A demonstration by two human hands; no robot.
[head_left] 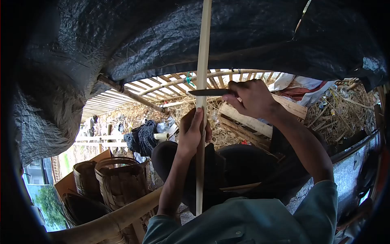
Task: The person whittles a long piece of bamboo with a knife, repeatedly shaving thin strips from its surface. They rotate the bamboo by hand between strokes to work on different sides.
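A long, pale bamboo strip [202, 53] runs upright through the middle of the head view, from the top edge down past my lap. My left hand [193, 128] is closed around it below the blade, with the thumb lying along its face. In my right hand [254, 97] is a knife [209, 92] with a dark blade, its handle mostly hidden by my fingers. The blade lies level across the strip, just above my left thumb, and appears to touch it. The tip reaches a little past the strip's left side.
Woven baskets [122, 179] stand at lower left behind a thick bamboo pole [118, 219]. Split wood pieces [248, 120] lie on straw-littered ground beyond my knees. A black tarp [162, 44] hangs overhead, above a bamboo slat fence [109, 105]. A dark cloth [141, 137] hangs left of my hand.
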